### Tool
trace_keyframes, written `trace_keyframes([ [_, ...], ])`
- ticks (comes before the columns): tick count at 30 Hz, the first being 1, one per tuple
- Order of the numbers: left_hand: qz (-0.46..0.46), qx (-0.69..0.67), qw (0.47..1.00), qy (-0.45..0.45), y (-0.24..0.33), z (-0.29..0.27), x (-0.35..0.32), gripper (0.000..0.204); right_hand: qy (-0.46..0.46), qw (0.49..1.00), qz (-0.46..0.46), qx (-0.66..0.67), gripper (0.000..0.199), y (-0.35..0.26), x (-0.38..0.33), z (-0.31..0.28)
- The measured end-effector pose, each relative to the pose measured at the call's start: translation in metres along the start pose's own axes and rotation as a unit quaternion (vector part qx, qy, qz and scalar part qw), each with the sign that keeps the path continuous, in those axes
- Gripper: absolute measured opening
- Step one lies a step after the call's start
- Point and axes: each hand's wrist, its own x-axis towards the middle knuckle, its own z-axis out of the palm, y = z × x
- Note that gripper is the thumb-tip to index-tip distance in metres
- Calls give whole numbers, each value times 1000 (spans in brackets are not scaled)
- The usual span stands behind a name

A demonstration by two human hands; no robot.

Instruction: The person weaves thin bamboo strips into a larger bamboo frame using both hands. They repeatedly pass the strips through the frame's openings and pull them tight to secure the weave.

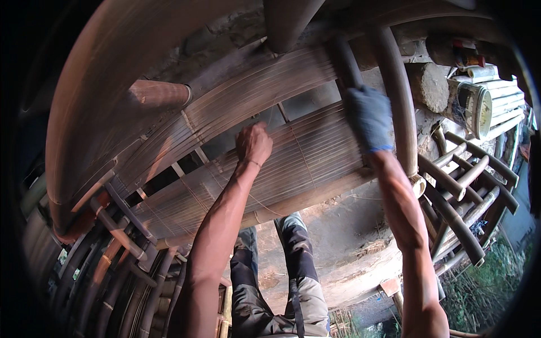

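Observation:
A bamboo frame lies before me with two panels of narrow slats, a far slat panel (pixel 265 81) and a near slat panel (pixel 307 152), with a gap between them. My left hand (pixel 253 145) is closed in a fist over the near panel's far edge; what its fingers hold, if anything, is hidden. My right hand (pixel 369 118), in a grey-blue glove, is smeared by motion at the panel's right end. It appears closed round a dark round stick (pixel 345 63), blurred as well, that reaches up and away from it. A thick bamboo post (pixel 397 96) stands just right of the glove.
A large curved bamboo piece (pixel 84 112) rises at the left. Dark bamboo furniture parts (pixel 118 270) crowd the lower left. To the right stand a small bamboo frame (pixel 468 186) and a light slatted bamboo piece (pixel 501 104). My legs (pixel 298 265) are below the near rail.

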Motion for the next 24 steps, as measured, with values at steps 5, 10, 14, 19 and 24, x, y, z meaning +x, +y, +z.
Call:
trace_keyframes([
  [5, 54, -150, 987, -18, 10, 30, 38, 45, -159, 979, -85, 98, 22, -72, 39, 104],
  [10, 39, -179, 979, -92, 12, 22, 53, 34, -352, 900, -179, 186, 24, -65, 68, 120],
  [14, -3, -190, 981, 35, 24, 4, 22, 17, -157, 951, -144, 223, 26, -50, 40, 98],
  [19, 47, -431, 890, -141, 15, -36, -22, 19, 37, 933, -168, 316, 34, -51, -32, 31],
  [24, 108, -427, 866, -237, 47, -62, -23, 23, 7, 846, 38, 532, 17, -40, -112, 14],
])
